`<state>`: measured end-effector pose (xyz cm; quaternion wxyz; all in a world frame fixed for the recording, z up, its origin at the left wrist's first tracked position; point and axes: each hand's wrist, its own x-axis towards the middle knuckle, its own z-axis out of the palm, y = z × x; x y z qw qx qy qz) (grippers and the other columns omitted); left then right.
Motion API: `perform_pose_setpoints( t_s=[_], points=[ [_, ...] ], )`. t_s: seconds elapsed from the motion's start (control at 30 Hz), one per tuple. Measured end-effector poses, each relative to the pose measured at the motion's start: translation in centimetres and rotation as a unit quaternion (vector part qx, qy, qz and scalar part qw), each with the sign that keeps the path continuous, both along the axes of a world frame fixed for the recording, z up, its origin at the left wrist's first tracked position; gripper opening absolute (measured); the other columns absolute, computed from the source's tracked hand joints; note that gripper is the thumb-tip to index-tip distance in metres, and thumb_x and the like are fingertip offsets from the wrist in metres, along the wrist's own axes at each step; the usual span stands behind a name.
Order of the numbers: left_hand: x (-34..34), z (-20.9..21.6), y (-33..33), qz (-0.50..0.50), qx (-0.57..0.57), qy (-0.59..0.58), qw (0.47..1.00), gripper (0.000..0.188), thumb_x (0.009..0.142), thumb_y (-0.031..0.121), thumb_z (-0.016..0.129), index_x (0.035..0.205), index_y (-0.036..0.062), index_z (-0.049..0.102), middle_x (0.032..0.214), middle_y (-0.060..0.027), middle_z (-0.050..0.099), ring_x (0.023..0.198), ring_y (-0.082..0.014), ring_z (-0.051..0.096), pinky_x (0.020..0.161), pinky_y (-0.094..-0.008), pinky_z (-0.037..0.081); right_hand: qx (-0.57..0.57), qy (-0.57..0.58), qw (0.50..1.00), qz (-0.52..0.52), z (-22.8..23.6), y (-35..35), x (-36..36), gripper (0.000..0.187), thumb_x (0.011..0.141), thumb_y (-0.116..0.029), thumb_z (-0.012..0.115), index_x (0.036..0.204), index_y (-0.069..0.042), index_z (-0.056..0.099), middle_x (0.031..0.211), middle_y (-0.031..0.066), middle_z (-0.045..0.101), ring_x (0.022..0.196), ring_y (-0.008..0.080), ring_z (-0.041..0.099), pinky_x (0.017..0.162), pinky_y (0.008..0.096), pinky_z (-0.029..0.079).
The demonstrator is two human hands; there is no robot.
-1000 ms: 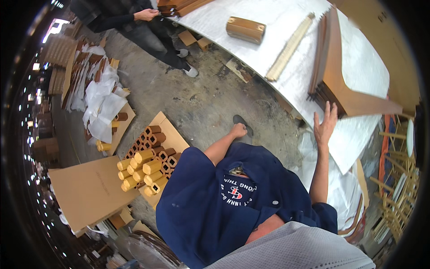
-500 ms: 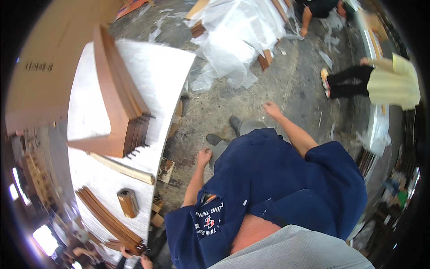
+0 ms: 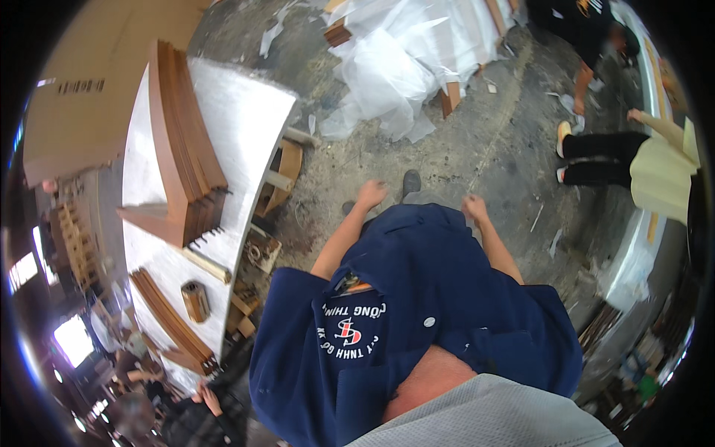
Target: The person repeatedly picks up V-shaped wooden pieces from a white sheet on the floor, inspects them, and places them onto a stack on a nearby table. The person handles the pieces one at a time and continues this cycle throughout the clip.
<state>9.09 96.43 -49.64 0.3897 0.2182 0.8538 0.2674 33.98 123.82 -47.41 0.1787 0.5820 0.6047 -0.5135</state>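
Note:
Above the concrete floor, my left hand (image 3: 372,194) hangs in front of my body with nothing visible in it. Its fingers are loosely bent and not closed into a fist. On the other side, my right hand (image 3: 473,207) hangs low beside the dark blue shirt (image 3: 454,276). The fingers of that hand look small and partly turned away, so their closing is unclear. Neither hand touches a workpiece. Nearest on the left is a white-covered table (image 3: 249,112), bearing a stack of brown curved wooden parts (image 3: 186,141) with dark pegs at one end.
Also on the table are slim curved wooden pieces (image 3: 171,316), a pale strip (image 3: 207,266) and a small brown block (image 3: 195,300). Another person's hands (image 3: 208,398) are at its near end. White wrapping sheets (image 3: 402,67) cover wood ahead. Two people (image 3: 663,171) are at the right.
My left hand has swung forward and my right hand has come back toward my body. The table and wrapped pile have shifted in view. The person at the upper right shows more fully.

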Motion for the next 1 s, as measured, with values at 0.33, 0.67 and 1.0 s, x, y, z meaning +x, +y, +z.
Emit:
perform_pose_setpoints(
  t_s=[0.33,0.67,1.0],
  points=[
    [-1.7,2.0,4.7,0.026,0.053,-0.027,0.998,0.048,0.077,0.028,0.067,0.118,0.0024,0.066,0.108,-0.0237,0.068,0.102,-0.0346,0.066,0.089,-0.0422,0.051,0.030,0.164,0.983,-0.080,-0.9,11.8,-2.8,0.035,0.092,-0.031,0.058,0.113,-0.004,0.064,0.096,0.0075,0.066,0.086,0.0199,0.065,0.070,0.0349,0.054],
    [2.1,0.3,-4.5,0.236,-0.222,-0.081,0.943,0.037,0.075,0.016,0.062,0.107,0.0016,0.072,0.088,-0.0181,0.072,0.075,-0.0259,0.070,0.064,-0.0389,0.056,-0.026,-0.060,0.993,-0.098,-8.9,21.9,7.9,0.063,0.084,-0.029,0.063,0.136,0.004,0.048,0.098,0.0166,0.069,0.091,0.0338,0.065,0.070,0.0464,0.053],
    [9.2,-4.8,28.8,0.220,-0.120,-0.135,0.959,0.030,0.080,0.012,0.059,0.105,0.0013,0.072,0.084,-0.0136,0.072,0.074,-0.0213,0.070,0.060,-0.0374,0.055,0.077,0.124,0.989,0.006,1.7,47.2,-0.2,0.047,0.093,-0.031,0.058,0.131,-0.005,0.056,0.123,0.0108,0.062,0.104,0.0224,0.063,0.083,0.0367,0.054]
  ],
)
